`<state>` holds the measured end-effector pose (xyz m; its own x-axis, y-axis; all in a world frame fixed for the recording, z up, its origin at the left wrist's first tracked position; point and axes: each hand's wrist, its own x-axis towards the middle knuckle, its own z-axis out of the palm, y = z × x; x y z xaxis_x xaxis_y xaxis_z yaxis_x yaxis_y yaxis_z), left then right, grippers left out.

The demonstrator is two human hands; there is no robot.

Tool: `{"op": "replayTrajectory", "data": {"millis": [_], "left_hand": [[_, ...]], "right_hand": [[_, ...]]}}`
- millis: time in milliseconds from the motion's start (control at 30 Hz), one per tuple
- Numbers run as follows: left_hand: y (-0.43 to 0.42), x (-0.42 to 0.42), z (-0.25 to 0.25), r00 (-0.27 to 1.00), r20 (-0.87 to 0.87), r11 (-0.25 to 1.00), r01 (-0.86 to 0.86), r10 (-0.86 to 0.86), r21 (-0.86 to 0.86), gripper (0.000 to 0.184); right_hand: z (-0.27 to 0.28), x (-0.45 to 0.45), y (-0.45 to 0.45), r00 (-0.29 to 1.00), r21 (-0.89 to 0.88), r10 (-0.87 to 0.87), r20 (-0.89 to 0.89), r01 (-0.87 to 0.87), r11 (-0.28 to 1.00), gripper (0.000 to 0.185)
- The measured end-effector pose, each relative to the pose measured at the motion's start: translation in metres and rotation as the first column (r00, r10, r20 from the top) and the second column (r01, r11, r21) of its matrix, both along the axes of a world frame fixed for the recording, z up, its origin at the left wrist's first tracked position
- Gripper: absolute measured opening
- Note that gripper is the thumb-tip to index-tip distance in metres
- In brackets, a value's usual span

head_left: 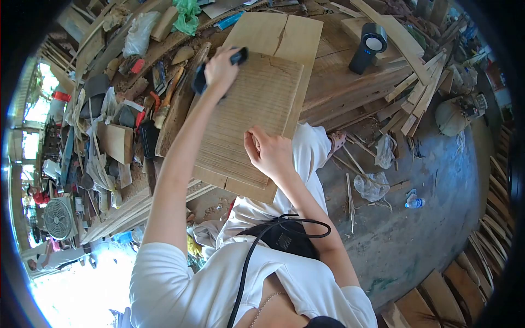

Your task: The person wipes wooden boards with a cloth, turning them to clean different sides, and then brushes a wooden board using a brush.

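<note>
A brown wooden board with fine parallel grooves (254,101) lies over a paler wooden board (303,35), which has a crack near its far end. My left hand (220,71) is closed around a black block-like tool (239,56) at the far left part of the grooved board. My palm and fingers hide most of the tool, so its exact kind is unclear. Over the near right part of the same board, my right hand (270,153) is loosely curled, with nothing visible in its fingers. Whether it touches the surface I cannot tell.
A black cylindrical device with a round light face (367,49) stands on the thick timber at right. Wood strips (424,98) pile beyond it. Hand tools (167,93) and scraps crowd the left side. A plastic bottle (415,202) and clear bags (372,186) lie on the floor.
</note>
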<state>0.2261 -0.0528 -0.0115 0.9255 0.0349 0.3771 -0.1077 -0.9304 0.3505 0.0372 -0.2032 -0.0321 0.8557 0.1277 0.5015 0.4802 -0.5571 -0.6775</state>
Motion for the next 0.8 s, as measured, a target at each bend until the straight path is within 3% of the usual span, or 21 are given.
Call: {"op": "replayTrajectory", "data": {"millis": [67, 100, 133, 167, 200, 300, 333, 433, 500, 567, 667, 733, 767, 800], "left_hand": [[-0.037, 0.009, -0.007, 0.991, -0.021, 0.99, 0.135, -0.134, 0.041, 0.041], [-0.059, -0.005, 0.001, 0.966, -0.071, 0.969, 0.248, -0.248, -0.02, 0.044], [-0.073, -0.014, -0.004, 0.91, 0.021, 0.909, 0.414, -0.413, -0.053, 0.047], [-0.085, -0.03, 0.007, 0.859, -0.167, 0.875, 0.48, -0.484, -0.064, 0.047], [-0.088, -0.043, -0.001, 0.768, -0.019, 0.769, 0.639, -0.64, -0.018, 0.054], [-0.07, -0.066, 0.002, 0.597, -0.151, 0.61, 0.789, -0.788, -0.066, 0.064], [-0.059, -0.072, 0.002, 0.611, -0.172, 0.631, 0.769, -0.773, -0.103, 0.072], [-0.02, -0.086, 0.008, 0.712, -0.164, 0.726, 0.685, -0.683, -0.051, 0.067], [0.01, -0.075, 0.006, 0.842, -0.081, 0.845, 0.534, -0.533, -0.003, 0.058], [0.035, -0.051, -0.005, 0.976, -0.026, 0.976, 0.218, -0.218, -0.014, 0.045], [0.024, -0.024, -0.004, 0.993, -0.062, 0.994, -0.099, 0.101, 0.036, 0.041], [-0.003, -0.029, -0.001, 0.998, 0.052, 0.999, 0.025, -0.027, 0.043, 0.044], [-0.021, -0.034, 0.003, 0.987, -0.141, 0.986, 0.054, -0.076, -0.155, 0.045], [-0.042, -0.043, 0.007, 0.962, -0.215, 0.968, 0.118, -0.167, -0.223, 0.045]], "right_hand": [[0.001, 0.002, 0.0, 1.0, -0.015, -0.009, 0.01, 0.009, 1.0, 0.009], [0.002, 0.001, 0.001, 1.0, -0.018, -0.014, 0.015, 0.014, 1.0, 0.01], [0.003, 0.001, 0.001, 1.0, -0.024, -0.017, 0.019, 0.017, 1.0, 0.011], [0.002, 0.0, 0.0, 1.0, -0.031, -0.013, 0.012, 0.014, 0.999, 0.011], [0.001, 0.0, -0.001, 1.0, -0.037, -0.009, 0.005, 0.009, 0.999, 0.011], [0.001, -0.001, -0.002, 1.0, 0.002, 0.012, -0.001, -0.012, 1.0, 0.011], [0.001, -0.001, -0.002, 1.0, 0.026, 0.022, 0.002, -0.022, 0.999, 0.011], [-0.002, -0.001, -0.001, 0.999, 0.035, 0.014, -0.029, -0.013, 0.999, 0.009], [-0.003, -0.001, -0.001, 1.0, 0.049, 0.012, -0.025, -0.011, 0.999, 0.008], [-0.004, -0.002, -0.002, 1.0, 0.052, 0.005, -0.018, -0.005, 0.999, 0.006], [-0.004, -0.002, -0.001, 1.0, 0.037, -0.012, -0.001, 0.012, 0.999, 0.005], [-0.004, -0.001, 0.0, 1.0, 0.021, -0.031, -0.001, 0.031, 0.999, 0.007], [-0.003, -0.002, -0.001, 0.999, 0.012, -0.037, 0.002, 0.037, 0.999, 0.007], [-0.002, -0.003, -0.001, 0.999, 0.002, -0.041, 0.005, 0.041, 0.999, 0.007]]}}
